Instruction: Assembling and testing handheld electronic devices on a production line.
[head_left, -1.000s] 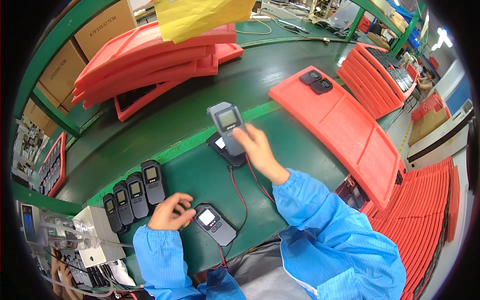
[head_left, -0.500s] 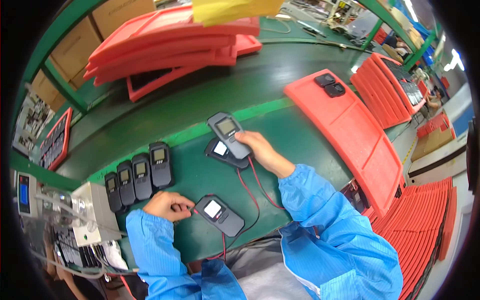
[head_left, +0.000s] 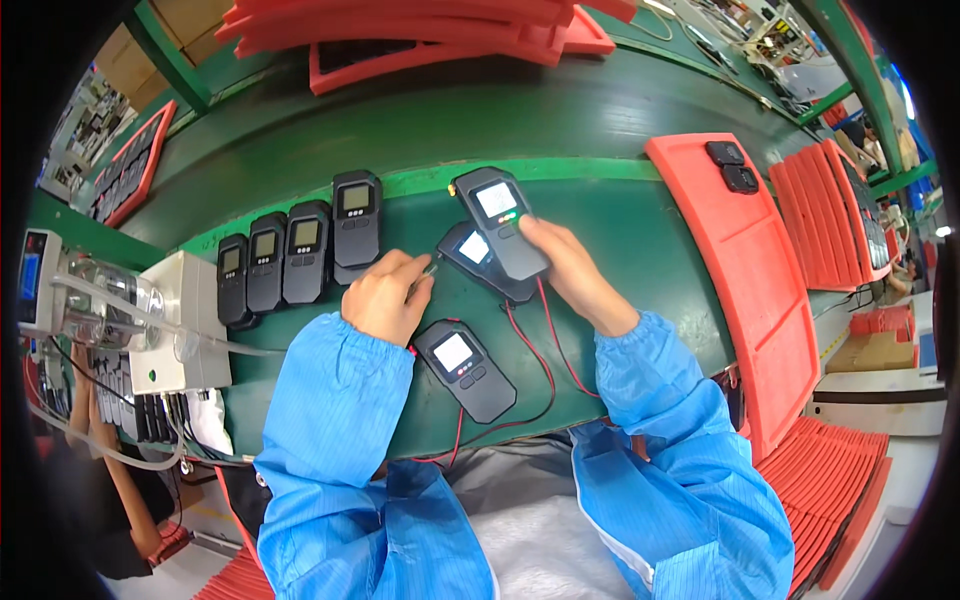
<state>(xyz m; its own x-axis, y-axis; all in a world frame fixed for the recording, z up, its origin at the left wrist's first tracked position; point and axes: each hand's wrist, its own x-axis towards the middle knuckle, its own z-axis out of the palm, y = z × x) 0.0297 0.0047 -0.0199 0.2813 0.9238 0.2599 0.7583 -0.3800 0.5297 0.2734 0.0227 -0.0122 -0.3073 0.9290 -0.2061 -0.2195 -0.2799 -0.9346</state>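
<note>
A: Far left, row of four black meters [head_left: 300, 250] on green bench [head_left: 620, 250]. Left hand [head_left: 385, 297] curled, pinching small metal probe tip [head_left: 432, 268] just beside lying meter [head_left: 478, 255].

B: Right hand [head_left: 570, 272] gripping raised grey meter [head_left: 500, 222], above lying one. Third meter [head_left: 465, 368] between forearms.

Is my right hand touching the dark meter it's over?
Touching: in the head view the right hand grips the meter, fingers wrapped over its lower edge.
</note>
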